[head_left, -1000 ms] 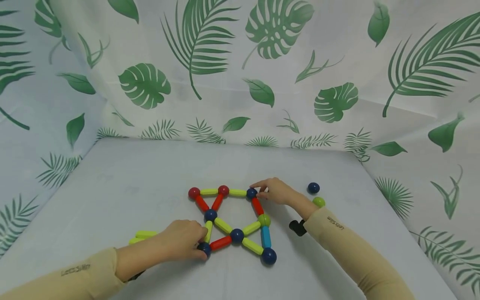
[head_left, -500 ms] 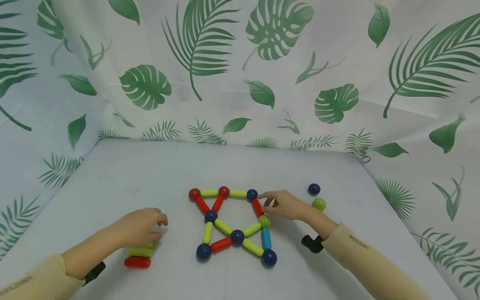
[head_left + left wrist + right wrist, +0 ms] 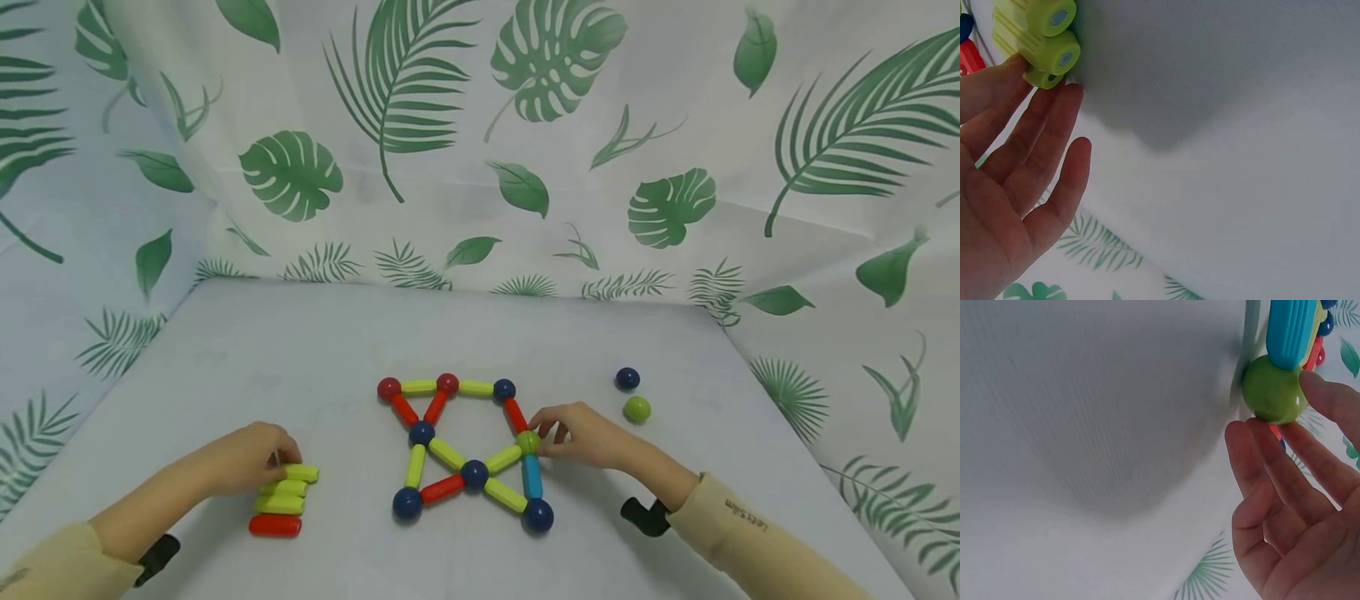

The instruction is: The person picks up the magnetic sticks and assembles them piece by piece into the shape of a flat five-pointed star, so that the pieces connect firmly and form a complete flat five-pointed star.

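My left hand (image 3: 251,458) is at a short stack of yellow-green magnetic rods (image 3: 281,504) on the left. Its thumb and fingers pinch the far rod (image 3: 1054,53), seen end-on in the left wrist view. On the right, my right hand (image 3: 581,433) holds the light green ball (image 3: 1272,390) between thumb and fingertips. That ball is a corner of a flat frame of rods and balls, joined to a blue rod (image 3: 532,477) and a red rod (image 3: 514,414). Dark blue balls (image 3: 474,474) and red balls (image 3: 389,388) form its other joints.
A red rod (image 3: 275,524) lies nearest me beside the left stack. A loose dark blue ball (image 3: 627,378) and a loose green ball (image 3: 637,409) rest beyond my right forearm. Leaf-printed cloth (image 3: 450,208) walls the back and sides of the white table (image 3: 337,333).
My left hand has left the frame's near-left blue ball and moved left to the rods. My right hand has slid from the far blue ball toward me to the green ball.
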`<state>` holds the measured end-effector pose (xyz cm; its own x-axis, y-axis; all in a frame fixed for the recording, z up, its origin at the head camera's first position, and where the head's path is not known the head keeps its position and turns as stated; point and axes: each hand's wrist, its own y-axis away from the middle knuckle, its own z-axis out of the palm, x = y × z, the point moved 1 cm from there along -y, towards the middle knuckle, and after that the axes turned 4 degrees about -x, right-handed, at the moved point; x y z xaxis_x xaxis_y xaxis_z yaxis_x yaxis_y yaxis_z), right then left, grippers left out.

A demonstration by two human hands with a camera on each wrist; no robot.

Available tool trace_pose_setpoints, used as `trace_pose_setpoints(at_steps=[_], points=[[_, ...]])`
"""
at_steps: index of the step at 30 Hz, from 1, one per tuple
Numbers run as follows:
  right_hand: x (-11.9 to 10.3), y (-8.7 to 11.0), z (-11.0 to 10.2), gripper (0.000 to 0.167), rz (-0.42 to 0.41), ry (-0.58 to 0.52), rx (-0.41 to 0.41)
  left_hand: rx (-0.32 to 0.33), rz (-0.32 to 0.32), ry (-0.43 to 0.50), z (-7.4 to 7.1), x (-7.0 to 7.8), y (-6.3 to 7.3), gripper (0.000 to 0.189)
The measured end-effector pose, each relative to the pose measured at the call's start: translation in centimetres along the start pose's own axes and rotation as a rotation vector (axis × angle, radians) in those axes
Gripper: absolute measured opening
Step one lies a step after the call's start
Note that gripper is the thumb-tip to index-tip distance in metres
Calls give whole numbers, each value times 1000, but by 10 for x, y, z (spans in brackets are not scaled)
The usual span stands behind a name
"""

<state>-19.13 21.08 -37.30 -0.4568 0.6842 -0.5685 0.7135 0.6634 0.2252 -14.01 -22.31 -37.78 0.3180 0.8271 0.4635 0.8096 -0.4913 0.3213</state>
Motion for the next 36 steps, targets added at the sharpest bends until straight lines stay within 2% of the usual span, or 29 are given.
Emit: trace_pose_setpoints(at_steps=[3,7,10,14,19,22,27,30,33,36], points=[[0,0,4,29,29,-1,6,-5,31,3,0,2,-2,8],[-1,1,8,32,68,-3,15,10,33,-30,-5,5,-7,6],[-1,1,9,34,71,-1,21,28,32,-56,-13,9,-15,6],[0,2,10,34,72,-1,23,61,77,-77,-27,20,-33,7],[2,3,12,30,70,14,40,85,112,-60,-43,42,-69,8],[1,2,12,27,64,18,54,97,99,-36,-49,56,-97,9],[-2,1,12,24,68,24,69,123,30,82,-53,80,-145,18],[-2,0,12,24,76,32,69,138,-11,146,-50,89,-170,23],[-2,0,13,24,71,32,61,134,-68,200,-44,95,-188,25],[-3,-1,14,25,67,29,55,123,-124,255,-38,100,-200,25]])
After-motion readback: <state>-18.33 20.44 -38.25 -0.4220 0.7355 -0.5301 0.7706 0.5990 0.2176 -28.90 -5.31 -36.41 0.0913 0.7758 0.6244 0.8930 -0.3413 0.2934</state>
